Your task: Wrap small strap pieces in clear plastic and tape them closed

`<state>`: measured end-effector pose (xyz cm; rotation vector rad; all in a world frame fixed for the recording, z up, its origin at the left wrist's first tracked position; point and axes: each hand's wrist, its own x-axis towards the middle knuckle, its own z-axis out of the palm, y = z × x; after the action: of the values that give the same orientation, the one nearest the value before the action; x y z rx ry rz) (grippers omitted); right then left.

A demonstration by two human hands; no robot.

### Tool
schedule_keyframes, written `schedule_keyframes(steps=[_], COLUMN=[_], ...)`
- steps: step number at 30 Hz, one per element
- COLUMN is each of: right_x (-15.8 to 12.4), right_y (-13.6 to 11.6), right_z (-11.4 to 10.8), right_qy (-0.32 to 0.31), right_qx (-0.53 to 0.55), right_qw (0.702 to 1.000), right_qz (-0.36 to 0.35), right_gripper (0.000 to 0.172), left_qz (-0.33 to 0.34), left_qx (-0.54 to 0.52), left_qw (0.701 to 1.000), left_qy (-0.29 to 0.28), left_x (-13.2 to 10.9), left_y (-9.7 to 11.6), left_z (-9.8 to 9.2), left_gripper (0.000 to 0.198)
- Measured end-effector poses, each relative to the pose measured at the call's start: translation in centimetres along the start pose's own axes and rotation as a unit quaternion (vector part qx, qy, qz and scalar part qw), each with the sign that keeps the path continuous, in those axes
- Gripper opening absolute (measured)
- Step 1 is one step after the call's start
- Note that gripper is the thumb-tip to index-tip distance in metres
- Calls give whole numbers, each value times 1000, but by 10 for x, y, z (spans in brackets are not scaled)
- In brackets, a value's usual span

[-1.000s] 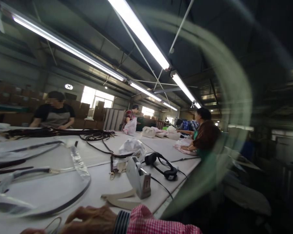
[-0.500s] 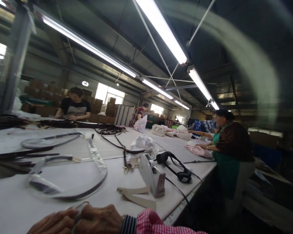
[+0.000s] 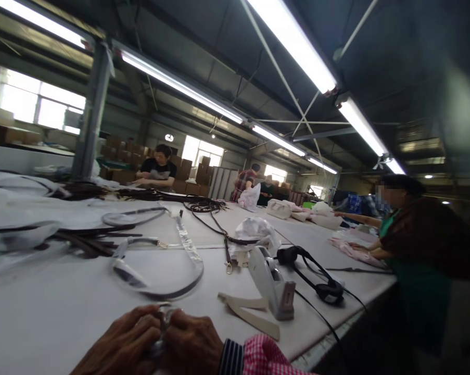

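At the bottom edge, my left hand (image 3: 121, 344) and my right hand (image 3: 191, 346) press together, fingers closed around the end of a plastic-wrapped strap (image 3: 190, 258). The strap curves away from my hands in a wide loop over the white table (image 3: 43, 307). My right wrist shows a striped cuff and a red checked sleeve. Where my fingers meet, the strap's end is mostly hidden.
A tape dispenser (image 3: 276, 289), beige strips (image 3: 250, 315), black headphones (image 3: 322, 286) and a white plastic bag (image 3: 258, 229) lie to the right. Dark straps (image 3: 86, 242) lie at left and across the back. A person in a green apron (image 3: 418, 245) works at the right edge; other people stand farther off.
The view has swung left and dropped slightly. My left hand has come into view and joined my right hand on the strap's end. The things on the table stayed put.
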<state>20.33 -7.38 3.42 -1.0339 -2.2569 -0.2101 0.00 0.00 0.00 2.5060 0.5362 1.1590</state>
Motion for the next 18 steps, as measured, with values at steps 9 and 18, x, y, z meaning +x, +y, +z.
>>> schedule_keyframes(steps=[9, 18], right_x=[-14, -13], right_y=[14, -2], right_z=[-62, -47], right_qy=[-105, -94], right_qx=[121, 63], right_qw=[982, 991], right_qz=[99, 67], right_gripper=[68, 34], left_qz=[5, 12], left_qx=[21, 71], left_qw=[993, 988], left_qy=[-113, -138], left_x=[11, 12], left_y=[50, 55], left_z=[-32, -33], left_gripper=[15, 12])
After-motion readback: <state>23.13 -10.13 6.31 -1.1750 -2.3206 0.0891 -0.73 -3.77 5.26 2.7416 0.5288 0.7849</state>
